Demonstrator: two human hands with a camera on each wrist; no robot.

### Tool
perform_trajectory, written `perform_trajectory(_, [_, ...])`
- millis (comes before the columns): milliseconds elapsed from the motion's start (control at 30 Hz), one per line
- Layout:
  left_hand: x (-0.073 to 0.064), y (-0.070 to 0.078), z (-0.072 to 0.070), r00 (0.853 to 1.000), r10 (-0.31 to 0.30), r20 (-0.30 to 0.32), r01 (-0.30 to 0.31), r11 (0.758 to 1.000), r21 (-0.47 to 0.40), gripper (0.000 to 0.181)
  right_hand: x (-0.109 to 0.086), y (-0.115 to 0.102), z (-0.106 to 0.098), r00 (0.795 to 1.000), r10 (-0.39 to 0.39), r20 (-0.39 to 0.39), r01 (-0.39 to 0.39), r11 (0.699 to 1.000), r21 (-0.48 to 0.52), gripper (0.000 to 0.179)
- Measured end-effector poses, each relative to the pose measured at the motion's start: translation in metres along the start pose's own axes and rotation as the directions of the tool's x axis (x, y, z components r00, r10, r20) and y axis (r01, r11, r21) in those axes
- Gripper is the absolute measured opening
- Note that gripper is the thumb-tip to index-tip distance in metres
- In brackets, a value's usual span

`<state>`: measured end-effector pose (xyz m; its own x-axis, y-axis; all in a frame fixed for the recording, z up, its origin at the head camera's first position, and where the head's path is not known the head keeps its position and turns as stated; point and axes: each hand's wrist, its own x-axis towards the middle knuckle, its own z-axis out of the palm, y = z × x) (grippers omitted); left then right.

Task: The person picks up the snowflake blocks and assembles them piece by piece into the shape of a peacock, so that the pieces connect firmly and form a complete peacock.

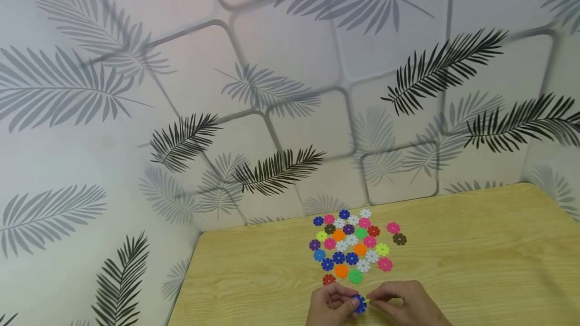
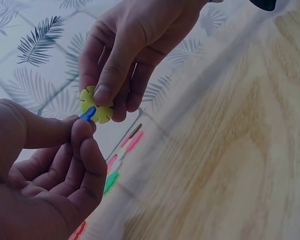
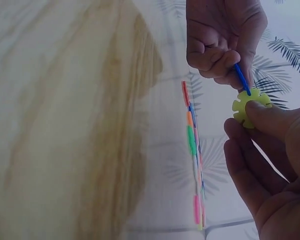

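Observation:
Near the table's front edge, my left hand [image 1: 330, 306] pinches a blue notched plastic disc [image 1: 360, 304] between thumb and fingers. Facing it, my right hand [image 1: 408, 302] pinches a yellow notched disc [image 3: 253, 104] by thumb and fingertips. The two discs meet edge to edge at an angle, the blue one seen nearly edge-on in the left wrist view, where its rim overlaps a notch of the yellow disc [image 2: 101, 114]. Both hands hold the pieces above the tabletop. Fingertips hide part of each disc.
Several loose notched discs in many colours lie flat on the wooden table [image 1: 254, 265] beyond the hands. A red disc [image 1: 329, 279] is closest to my left hand, a green disc [image 1: 355, 276] just beside it. A leaf-patterned wall [image 1: 290, 114] stands behind the table.

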<state>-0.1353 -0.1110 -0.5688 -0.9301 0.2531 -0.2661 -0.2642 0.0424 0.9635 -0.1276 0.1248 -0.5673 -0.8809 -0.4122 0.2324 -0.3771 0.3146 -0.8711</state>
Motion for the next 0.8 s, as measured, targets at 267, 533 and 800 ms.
perform_trajectory(267, [-0.002, 0.001, 0.008, 1.0, -0.004, 0.001, 0.004, 1.0, -0.027, 0.011, -0.003, -0.003, -0.006, 0.997, -0.047, 0.055, 0.049, 0.998, -0.037, 0.011])
perform_trajectory(533, [-0.001, 0.0, 0.011, 1.0, -0.014, 0.012, 0.014, 0.999, -0.036, 0.011, 0.001, 0.0, -0.01, 0.992, -0.072, 0.101, 0.082, 0.992, -0.094, 0.011])
perform_trajectory(800, [0.0, 0.003, 0.009, 0.999, -0.022, 0.049, 0.019, 0.998, 0.064, 0.01, 0.01, 0.002, -0.008, 0.972, -0.233, -0.014, 0.228, 0.959, -0.166, 0.019])
